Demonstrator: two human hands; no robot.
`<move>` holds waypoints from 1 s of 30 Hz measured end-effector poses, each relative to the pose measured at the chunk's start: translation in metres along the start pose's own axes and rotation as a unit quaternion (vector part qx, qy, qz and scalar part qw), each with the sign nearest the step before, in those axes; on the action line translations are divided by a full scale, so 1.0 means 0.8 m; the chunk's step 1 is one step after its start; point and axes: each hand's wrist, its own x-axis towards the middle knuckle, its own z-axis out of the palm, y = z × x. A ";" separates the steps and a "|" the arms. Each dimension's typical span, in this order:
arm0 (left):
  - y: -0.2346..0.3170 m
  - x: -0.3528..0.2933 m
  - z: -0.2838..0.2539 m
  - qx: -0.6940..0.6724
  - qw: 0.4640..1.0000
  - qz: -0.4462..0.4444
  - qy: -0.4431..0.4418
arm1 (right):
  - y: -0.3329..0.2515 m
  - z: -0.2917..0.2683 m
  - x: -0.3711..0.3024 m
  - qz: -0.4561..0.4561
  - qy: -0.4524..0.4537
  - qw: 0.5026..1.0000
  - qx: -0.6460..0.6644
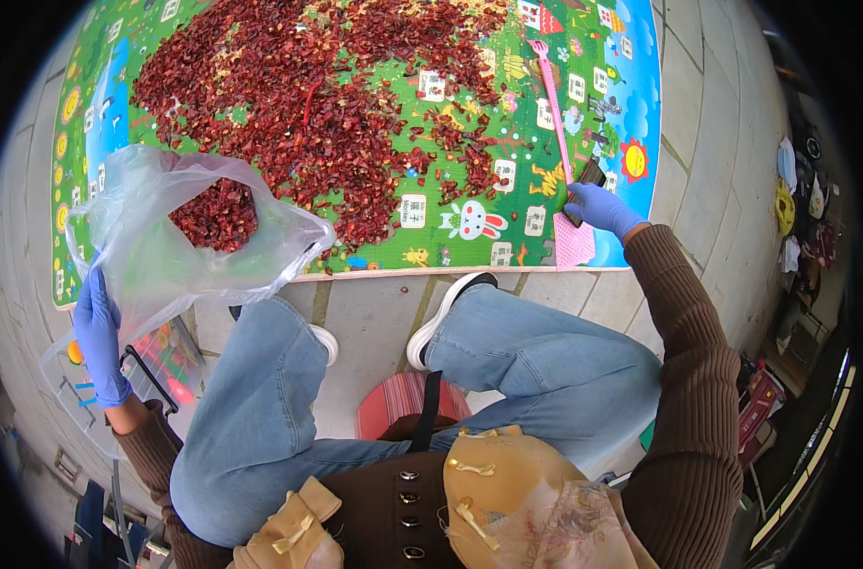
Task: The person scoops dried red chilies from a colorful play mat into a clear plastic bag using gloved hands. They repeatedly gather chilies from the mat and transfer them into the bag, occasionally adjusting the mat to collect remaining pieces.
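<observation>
My left hand (99, 337), in a blue glove, grips the edge of a clear plastic bag (166, 256) held open at my left; a clump of dried red chili pieces (218, 213) lies inside it. My right hand (597, 207), also gloved in blue, reaches to the mat's right side and holds a small dark flat object (588, 180) beside a pink dustpan with a long handle (559, 123). A wide heap of dried red chili pieces (317, 95) covers a colourful green play mat (469, 228) in front of me.
I sit on a red striped stool (393, 398) with my knees in jeans and white shoes (445, 313) near the mat's front edge. Grey paving slabs (725, 171) surround the mat. Clutter and bags (801, 199) stand at the right, a small cart (161, 370) at my left.
</observation>
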 end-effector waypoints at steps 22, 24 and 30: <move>-0.028 -0.016 -0.035 0.021 0.998 -0.047 -0.043 | -0.324 0.030 0.163 0.159 0.338 0.926 0.050; -0.028 -0.018 -0.033 0.022 0.998 -0.046 -0.039 | -0.316 0.041 0.175 0.119 0.404 0.903 0.084; -0.024 -0.019 -0.031 0.026 0.998 -0.053 -0.038 | -0.281 0.067 0.190 0.089 0.463 0.869 0.151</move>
